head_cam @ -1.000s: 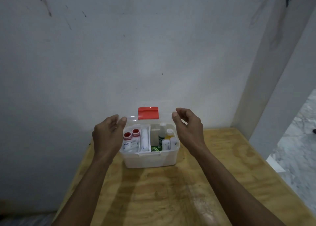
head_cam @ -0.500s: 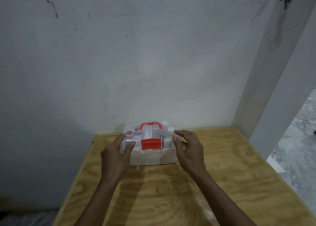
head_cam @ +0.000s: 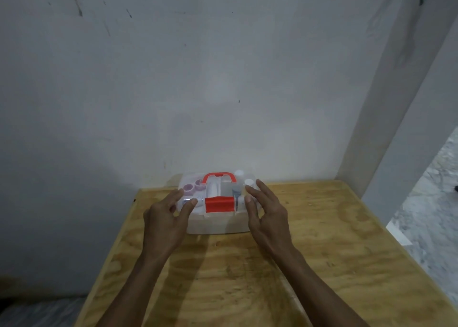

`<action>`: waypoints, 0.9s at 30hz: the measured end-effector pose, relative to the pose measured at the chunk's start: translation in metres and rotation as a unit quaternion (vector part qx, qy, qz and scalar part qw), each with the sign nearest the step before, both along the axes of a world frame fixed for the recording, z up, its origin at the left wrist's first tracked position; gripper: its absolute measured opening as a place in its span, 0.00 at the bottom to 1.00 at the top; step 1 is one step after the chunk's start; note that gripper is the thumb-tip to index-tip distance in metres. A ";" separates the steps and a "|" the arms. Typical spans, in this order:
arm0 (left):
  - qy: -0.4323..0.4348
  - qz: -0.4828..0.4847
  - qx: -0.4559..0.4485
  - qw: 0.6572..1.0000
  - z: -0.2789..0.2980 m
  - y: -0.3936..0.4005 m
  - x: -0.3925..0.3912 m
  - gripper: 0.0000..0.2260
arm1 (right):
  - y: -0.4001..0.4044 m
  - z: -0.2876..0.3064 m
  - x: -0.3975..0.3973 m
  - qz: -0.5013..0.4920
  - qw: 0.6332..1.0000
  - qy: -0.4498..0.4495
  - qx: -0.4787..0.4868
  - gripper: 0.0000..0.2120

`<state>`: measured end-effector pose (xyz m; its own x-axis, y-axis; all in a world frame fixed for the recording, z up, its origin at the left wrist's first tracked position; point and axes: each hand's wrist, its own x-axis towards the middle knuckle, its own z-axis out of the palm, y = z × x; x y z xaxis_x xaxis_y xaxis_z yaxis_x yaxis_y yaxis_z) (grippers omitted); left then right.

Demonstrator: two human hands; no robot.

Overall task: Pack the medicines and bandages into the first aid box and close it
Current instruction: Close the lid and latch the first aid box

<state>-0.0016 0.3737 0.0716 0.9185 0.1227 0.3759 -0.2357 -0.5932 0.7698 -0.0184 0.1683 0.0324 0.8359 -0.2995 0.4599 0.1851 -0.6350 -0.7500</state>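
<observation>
A clear plastic first aid box (head_cam: 218,224) stands at the far edge of the wooden table, its lid down. The lid carries a red handle (head_cam: 219,177) and a red front latch (head_cam: 219,204). Through the lid I make out red-capped rolls (head_cam: 192,188), a white bandage roll and white-capped bottles (head_cam: 248,182). My left hand (head_cam: 165,217) rests at the box's front left corner, fingers spread and thumb tip on the lid. My right hand (head_cam: 265,209) is at the front right corner, fingers straight and touching the lid's edge.
The plywood table (head_cam: 309,247) runs toward me from a white wall (head_cam: 198,79). A white pillar (head_cam: 401,118) rises at the right, with marbled floor (head_cam: 436,207) beyond the table's right edge.
The lid, upright a second ago, has come down over the box. Since then both hands have eased back toward the front corners and their fingers have straightened.
</observation>
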 end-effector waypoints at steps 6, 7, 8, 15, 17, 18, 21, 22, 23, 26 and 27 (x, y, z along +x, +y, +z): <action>0.000 0.020 0.001 1.000 0.007 -0.008 0.007 0.22 | 0.005 0.017 0.007 -0.013 1.000 0.020 -0.002 0.18; 0.005 0.029 0.001 1.000 0.009 -0.009 0.010 0.24 | 0.006 0.021 0.009 -0.015 1.000 0.021 0.000 0.17; 0.007 0.035 0.003 0.999 0.012 -0.010 0.012 0.25 | 0.006 0.023 0.011 -0.015 1.000 0.021 0.003 0.17; 0.029 0.021 -0.006 0.999 0.008 -0.004 0.015 0.31 | -0.002 0.029 0.008 0.038 0.997 0.056 0.033 0.22; 0.032 0.009 -0.002 0.999 -0.004 -0.002 0.015 0.32 | -0.002 0.018 0.007 0.053 0.995 0.080 0.016 0.26; 0.021 -0.002 0.002 1.000 -0.007 -0.002 0.014 0.33 | -0.002 0.015 0.006 0.058 0.995 0.080 0.006 0.28; 0.003 -0.029 0.027 0.999 -0.019 -0.004 0.014 0.38 | 0.001 0.009 0.004 0.051 0.996 0.071 -0.030 0.34; 0.000 -0.031 0.036 0.999 -0.021 -0.005 0.015 0.40 | 0.003 0.007 0.004 0.047 0.996 0.067 -0.034 0.35; -0.002 -0.030 0.042 0.999 -0.023 -0.006 0.015 0.41 | 0.004 0.006 0.004 0.043 0.997 0.062 -0.034 0.35; -0.023 -0.031 0.049 0.998 -0.027 -0.012 0.012 0.41 | 0.009 -0.001 0.003 0.034 0.998 0.044 -0.040 0.37; -0.028 -0.030 0.048 0.998 -0.028 -0.014 0.010 0.40 | 0.010 -0.003 0.003 0.031 0.998 0.038 -0.044 0.36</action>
<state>0.0089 0.3601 0.0437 0.9003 0.0292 0.4343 -0.3140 -0.6474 0.6945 -0.0155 0.1782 0.0289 0.8853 -0.2070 0.4165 0.1712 -0.6876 -0.7056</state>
